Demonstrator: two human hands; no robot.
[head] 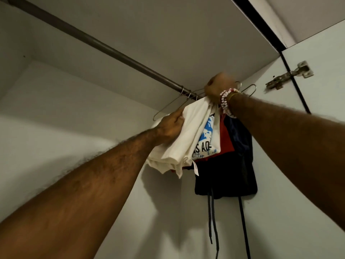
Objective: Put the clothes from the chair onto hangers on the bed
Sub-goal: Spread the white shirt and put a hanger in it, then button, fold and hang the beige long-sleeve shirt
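Smooth grey wardrobe, round metal rail [112, 51] overhead. Left grip [170, 128] bunches the soft cream shirt [186, 139]. Right grip [218, 86] is fisted round thin wire hangers [166, 106], with clothes dangling at the rail's right end.

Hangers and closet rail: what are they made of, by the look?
Hangers: thin bare metal wire, silvery and slightly shiny; the narrow bent loops and hooks hold their shape. Rail: round tube, dull grey-brown with a soft highlight along its length; likely metal or coated metal, though plastic cannot be ruled out.
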